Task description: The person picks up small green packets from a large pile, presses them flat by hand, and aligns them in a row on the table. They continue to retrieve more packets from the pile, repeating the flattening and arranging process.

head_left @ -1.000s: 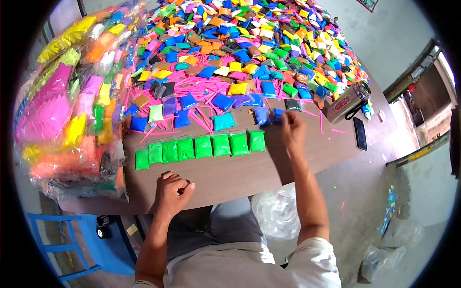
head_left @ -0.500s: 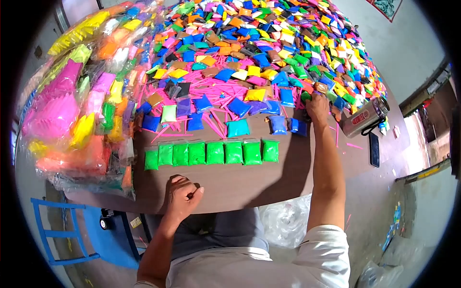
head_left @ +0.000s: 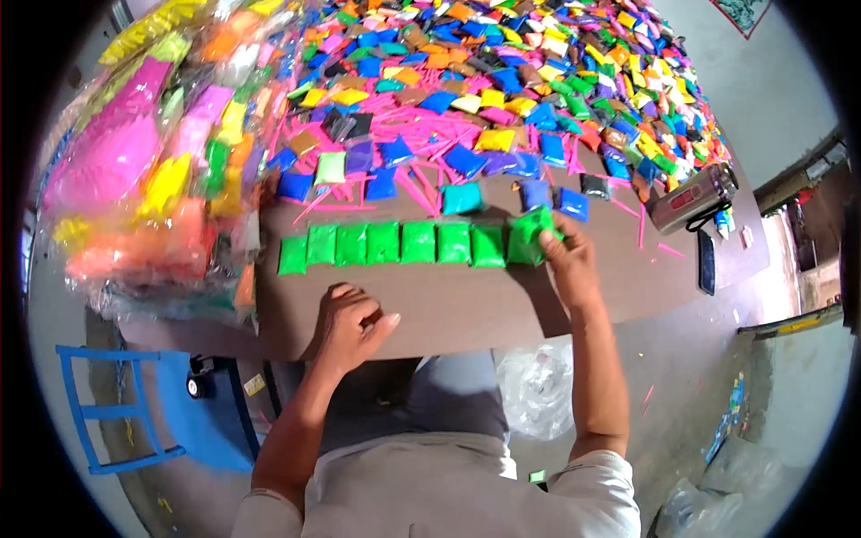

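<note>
our right hand [head_left: 567, 262] pinches green packet [head_left: 529, 235] onto green row [head_left: 399, 244], 3 o'clock end | left hand [head_left: 352, 321] fingers curled together | we judge mixed pile [head_left: 538, 81] at 12 o'clock mostly unsorted

The brown table [head_left: 448, 314] carries a near row of green packets [head_left: 386, 243], pink sticks [head_left: 420, 190] behind, a far heap of coloured packets [head_left: 538, 72], bags [head_left: 126, 179] left, a flask [head_left: 695, 197] right.

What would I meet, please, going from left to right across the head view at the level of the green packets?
Clear bags of coloured packets → row of green packets → green packet pinched in the right hand → silver canister. The left hand lies under the row, so it is left out.
</note>
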